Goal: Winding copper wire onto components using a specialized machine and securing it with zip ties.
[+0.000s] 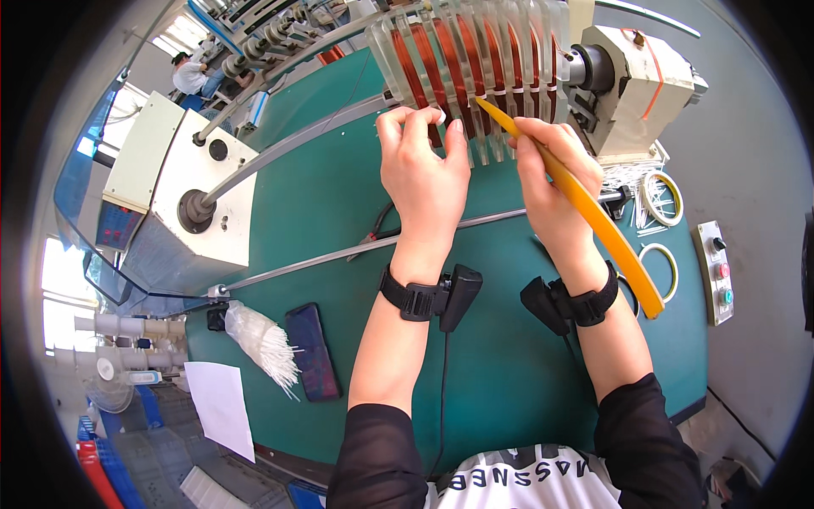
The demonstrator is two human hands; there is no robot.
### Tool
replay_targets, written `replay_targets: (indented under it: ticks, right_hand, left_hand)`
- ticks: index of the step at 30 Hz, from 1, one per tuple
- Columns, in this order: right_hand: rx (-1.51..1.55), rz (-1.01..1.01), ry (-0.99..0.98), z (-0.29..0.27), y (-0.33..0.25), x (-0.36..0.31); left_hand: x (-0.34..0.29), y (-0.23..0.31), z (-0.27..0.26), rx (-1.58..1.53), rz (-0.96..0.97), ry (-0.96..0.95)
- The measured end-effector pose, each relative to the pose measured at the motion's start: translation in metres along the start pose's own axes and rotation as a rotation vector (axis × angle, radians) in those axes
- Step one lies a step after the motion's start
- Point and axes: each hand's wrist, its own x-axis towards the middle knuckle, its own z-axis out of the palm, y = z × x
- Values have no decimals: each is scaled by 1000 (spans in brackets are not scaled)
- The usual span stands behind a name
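Observation:
My right hand (560,174) grips a long, flat, yellow strip-shaped tool (606,233). Its narrow tip touches or nearly touches the lower front of a copper wire coil assembly (449,59). The coils of reddish-brown wire sit between pale translucent plates, with small white bands on several of them. At the left part of that assembly, my left hand (428,161) has its fingers curled, thumb and index finger close together at the wire. A tiny white bit shows at the fingertips, too small to make out. Both wrists wear black straps with small black devices.
A cream machine head (640,89) carries the coils at right. White ties (623,182) and tape rolls (661,199) lie below it, near a button box (715,271). Leftward are a metal rod, a white machine (174,195), bagged ties (263,339), a phone (313,352) and paper (219,407).

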Motion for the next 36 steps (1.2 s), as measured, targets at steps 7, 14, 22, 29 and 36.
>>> replay_targets:
  ticks: [7,14,22,29,36]
  right_hand:
    - [27,-1,-26,-3,-5,2]
    - [52,6,-18,2,-14,4]
    - [87,165,10,-6,-9,4]
    - [120,153,22,0,-3,2]
    - [137,123,44,2,-2,4]
  left_hand:
    - [3,9,-4,-135,-69,-12]
    - [-4,9,21,-419,-209,132]
    - [-7,10,27,-346,-147,148]
    - [4,11,30,-8,25,112]
    - [6,11,31,52,81,113]
